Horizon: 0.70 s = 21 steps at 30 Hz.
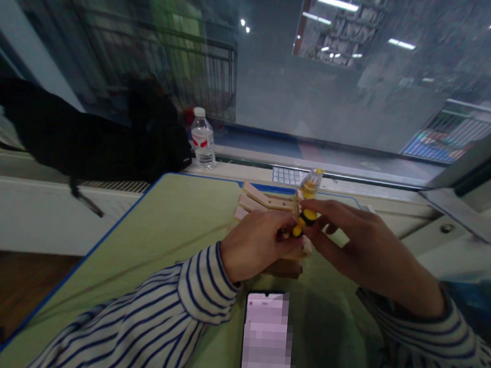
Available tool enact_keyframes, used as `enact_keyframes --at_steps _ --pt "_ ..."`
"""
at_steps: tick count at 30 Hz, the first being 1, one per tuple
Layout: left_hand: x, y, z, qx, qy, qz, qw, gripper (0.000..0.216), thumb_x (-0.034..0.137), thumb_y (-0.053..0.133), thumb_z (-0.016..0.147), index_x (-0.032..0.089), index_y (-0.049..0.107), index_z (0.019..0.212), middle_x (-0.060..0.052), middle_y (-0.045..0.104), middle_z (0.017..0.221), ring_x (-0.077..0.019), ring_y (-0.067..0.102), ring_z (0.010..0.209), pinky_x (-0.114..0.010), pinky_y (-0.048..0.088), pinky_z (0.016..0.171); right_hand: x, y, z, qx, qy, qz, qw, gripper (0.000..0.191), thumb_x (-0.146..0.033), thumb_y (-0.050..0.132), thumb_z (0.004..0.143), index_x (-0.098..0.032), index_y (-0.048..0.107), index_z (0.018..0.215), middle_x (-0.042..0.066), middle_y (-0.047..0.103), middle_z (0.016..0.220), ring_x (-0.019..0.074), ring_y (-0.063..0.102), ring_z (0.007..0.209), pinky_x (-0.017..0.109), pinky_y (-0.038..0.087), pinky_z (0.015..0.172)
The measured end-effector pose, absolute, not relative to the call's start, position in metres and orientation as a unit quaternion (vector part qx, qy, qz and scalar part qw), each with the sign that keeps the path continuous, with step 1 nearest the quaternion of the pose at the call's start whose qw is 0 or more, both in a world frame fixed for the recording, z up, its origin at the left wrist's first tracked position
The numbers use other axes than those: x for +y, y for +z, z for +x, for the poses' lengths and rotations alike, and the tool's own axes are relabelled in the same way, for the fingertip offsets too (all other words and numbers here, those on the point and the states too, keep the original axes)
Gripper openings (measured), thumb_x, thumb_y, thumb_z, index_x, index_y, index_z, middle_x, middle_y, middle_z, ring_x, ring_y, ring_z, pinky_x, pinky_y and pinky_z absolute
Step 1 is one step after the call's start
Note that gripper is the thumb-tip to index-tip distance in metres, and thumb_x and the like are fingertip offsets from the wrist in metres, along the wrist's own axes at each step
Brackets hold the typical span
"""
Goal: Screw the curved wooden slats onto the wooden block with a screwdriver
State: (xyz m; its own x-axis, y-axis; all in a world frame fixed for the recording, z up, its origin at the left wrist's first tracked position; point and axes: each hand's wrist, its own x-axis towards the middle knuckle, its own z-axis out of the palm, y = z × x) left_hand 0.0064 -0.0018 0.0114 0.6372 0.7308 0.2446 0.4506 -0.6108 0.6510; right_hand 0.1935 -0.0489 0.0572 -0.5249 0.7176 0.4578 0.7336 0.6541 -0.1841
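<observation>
My right hand (351, 236) pinches the short, stubby yellow-and-black handle of what looks like a screwdriver (309, 216) between thumb and fingertips. Its tip is hidden. Just left of it, my left hand (258, 244) has its fingers closed at the edge of a pale wooden assembly (256, 195), steadying it near the tool. Several angled wooden strips stick out to the left of this assembly, and one has small holes. More wood shows below my left fingers, though both hands cover much of the piece.
A phone (264, 342) lies on the green table (193, 214), nearest me. Behind the wood stands a clear container with yellow contents (311, 183). A water bottle (203, 142) and a black bag (105, 140) rest on the sill by the window.
</observation>
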Motion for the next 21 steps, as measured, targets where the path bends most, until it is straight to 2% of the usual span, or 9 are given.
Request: enact_keyframes --at_steps 3,11,21 --pt "-0.0013 0.0101 0.0068 0.339 0.260 0.862 0.273 0.014 0.031 0.058 0.085 0.020 0.064 0.091 0.002 0.062 0.076 -0.0123 0.054 0.066 -0.024 0.035 0.058 -0.0489 0.0575 0.1931 -0.876 -0.007 -0.412 0.252 0.036 -0.015 0.056 0.087 -0.020 0.053 0.123 0.002 0.067 0.113 0.0109 0.065 0.078 0.024 0.050 0.073" --pt "-0.0008 0.0110 0.0081 0.333 0.246 0.864 0.286 0.014 0.026 0.056 0.085 0.019 0.064 0.093 0.001 0.062 0.078 -0.0121 0.053 0.068 -0.024 0.036 0.060 -0.0488 0.0580 0.1912 -0.870 -0.029 -0.425 0.250 0.029 -0.020 0.054 0.090 -0.019 0.055 0.119 0.003 0.069 0.104 0.0118 0.065 0.073 0.024 0.050 0.068" --pt "-0.0017 0.0129 0.0088 0.336 0.242 0.869 0.271 0.016 0.031 0.055 0.085 0.019 0.064 0.091 0.001 0.061 0.077 -0.0128 0.053 0.067 -0.024 0.037 0.059 -0.0473 0.0577 0.1924 -0.868 -0.043 -0.426 0.252 0.027 -0.022 0.055 0.090 -0.020 0.055 0.117 0.002 0.070 0.101 0.0107 0.065 0.071 0.023 0.049 0.066"
